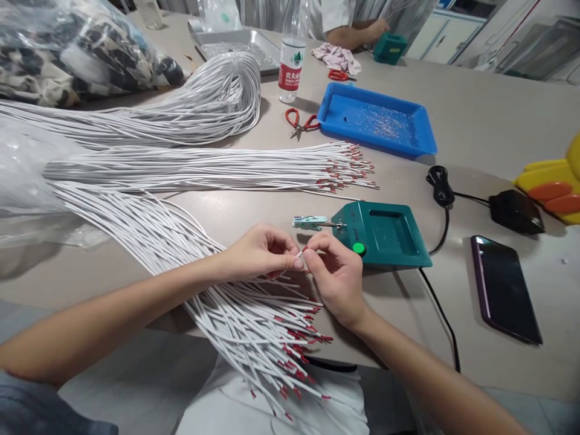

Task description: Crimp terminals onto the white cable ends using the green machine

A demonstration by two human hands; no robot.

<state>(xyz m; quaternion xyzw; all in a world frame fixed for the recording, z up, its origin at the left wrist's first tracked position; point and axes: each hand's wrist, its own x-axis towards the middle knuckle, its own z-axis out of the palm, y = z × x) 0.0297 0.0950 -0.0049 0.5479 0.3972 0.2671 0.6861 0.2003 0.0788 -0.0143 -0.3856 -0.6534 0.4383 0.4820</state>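
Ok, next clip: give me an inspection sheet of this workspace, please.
Surface: grey table, largely covered by wires.
Job's things: white wire pinched between both hands; red-tipped wire bundle fanned beneath; green bench device with green button just beyond.
Clutter: blue tray, red-handled snips, water bottle, phone, yellow toy, plastic bag.
Grippers: left hand and right hand closed on the wire, fingertips meeting.
Cables: coiled black cord between device and black adapter; a second black cord runs off the near edge.
Surroundings: another person's hand by a second green device opposite.
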